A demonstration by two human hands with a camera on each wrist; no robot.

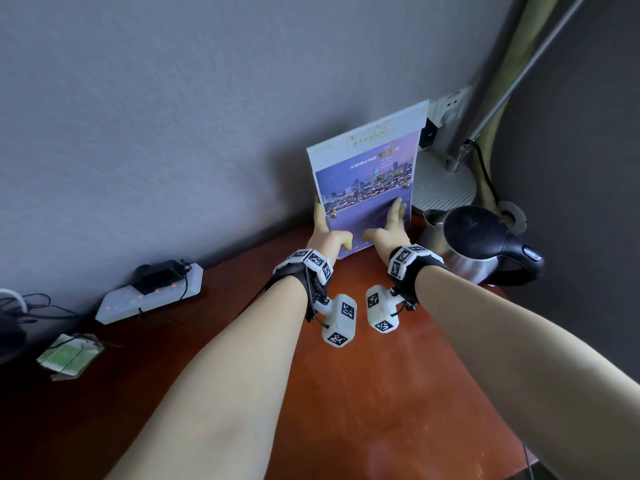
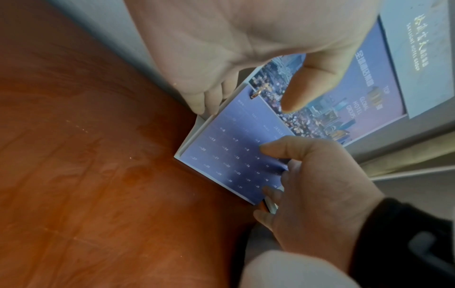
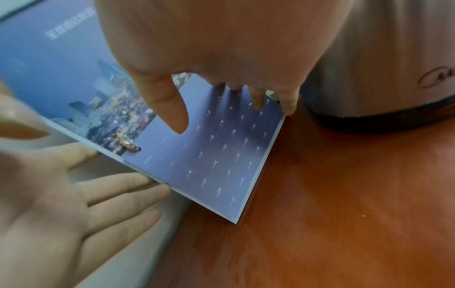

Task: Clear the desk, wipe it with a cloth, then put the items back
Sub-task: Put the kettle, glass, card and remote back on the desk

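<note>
Calendar (image 1: 363, 168) stood upright on the tabletop (image 1: 381, 375) against the wall (image 1: 173, 133), beside the kettle (image 1: 478, 244). Left hand (image 1: 323, 233) pinched its left edge, thumb in front; right hand (image 1: 389, 226) lay spread flat on its face.

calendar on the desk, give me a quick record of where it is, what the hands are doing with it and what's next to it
calendar: upright, bottom edge on the desk, close to the wall
left hand: holds its left edge, fingers behind, thumb in front
right hand: fingers lie on the front page
kettle: on the desk, just right of it
lamp base: behind the kettle
power strip: far left, by the wall
</note>
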